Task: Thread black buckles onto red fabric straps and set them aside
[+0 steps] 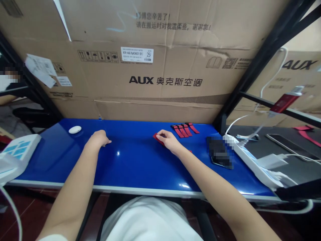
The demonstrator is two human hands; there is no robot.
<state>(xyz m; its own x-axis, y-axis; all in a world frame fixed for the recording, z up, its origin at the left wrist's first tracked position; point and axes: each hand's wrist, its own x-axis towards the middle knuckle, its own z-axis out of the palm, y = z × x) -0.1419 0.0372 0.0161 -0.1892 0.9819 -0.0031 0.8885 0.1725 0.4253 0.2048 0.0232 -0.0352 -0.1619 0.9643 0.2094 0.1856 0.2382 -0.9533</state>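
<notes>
My right hand [167,140] is closed in a pinch on a small red strap [158,139] over the middle of the blue tabletop [130,167]. Most of that strap is covered by my fingers. To its right, near the back edge, several red straps with black ends [184,130] lie side by side. A bit of red also shows beside my right wrist. My left hand [99,138] is at the tabletop's left part, its fingers curled and pointing right. Whether anything is inside those fingers is hidden. A white oval object [75,129] lies left of it.
A large cardboard box [163,67] walls off the back. At right are a blurred dark object [219,152], a white power strip [255,164] with cables, and a black frame post [253,60]. A white device [22,157] stands at left, with another person [12,80] beyond.
</notes>
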